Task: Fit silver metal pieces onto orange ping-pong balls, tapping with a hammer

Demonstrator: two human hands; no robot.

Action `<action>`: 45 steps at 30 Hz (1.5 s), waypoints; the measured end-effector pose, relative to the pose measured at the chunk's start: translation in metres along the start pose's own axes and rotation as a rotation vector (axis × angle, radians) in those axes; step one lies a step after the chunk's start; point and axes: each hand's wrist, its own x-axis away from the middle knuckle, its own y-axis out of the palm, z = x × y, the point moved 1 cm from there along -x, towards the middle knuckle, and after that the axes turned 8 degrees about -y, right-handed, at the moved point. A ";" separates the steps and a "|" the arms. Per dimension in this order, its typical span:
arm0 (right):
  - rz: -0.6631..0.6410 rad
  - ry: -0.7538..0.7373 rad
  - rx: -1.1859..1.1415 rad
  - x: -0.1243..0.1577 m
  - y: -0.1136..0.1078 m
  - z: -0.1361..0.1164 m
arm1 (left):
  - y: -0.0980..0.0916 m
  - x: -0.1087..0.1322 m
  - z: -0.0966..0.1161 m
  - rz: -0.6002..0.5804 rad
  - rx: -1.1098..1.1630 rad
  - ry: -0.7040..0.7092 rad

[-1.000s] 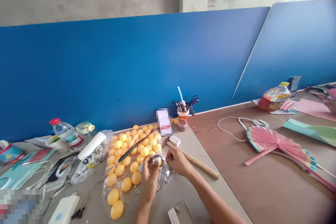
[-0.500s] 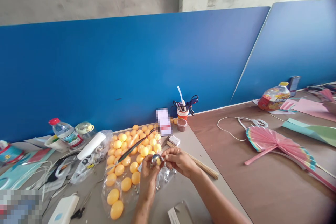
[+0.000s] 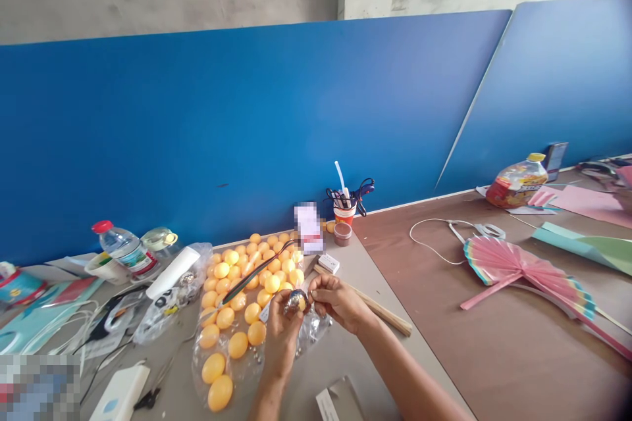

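My left hand (image 3: 280,337) is closed round a small, shiny silver ball (image 3: 295,300) that shows a pale orange patch on its front. My right hand (image 3: 340,303) meets the ball's right side, thumb and fingertips pinched together; whatever lies between them is too small to name. Behind and left of my hands spreads a clear plastic bag of orange balls (image 3: 237,345), with a dark, slim tool (image 3: 254,273) lying across it. Under my hands a crumpled clear bag (image 3: 313,330) and several tiny silver beads (image 3: 257,356) are partly covered.
A wooden stick (image 3: 382,311), a small white box (image 3: 328,264) and a cup of tools (image 3: 344,212) stand or lie beyond my right hand. Bottles (image 3: 123,251) and cables crowd the left. Rightward lies a pink paper fan (image 3: 518,270). A blue partition (image 3: 247,125) closes the back.
Both hands hold nearly the same pose around the ball. The whole view has shifted very slightly.
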 end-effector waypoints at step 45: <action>0.035 0.010 0.371 0.003 0.006 0.003 | -0.012 0.000 -0.006 0.065 -0.321 0.049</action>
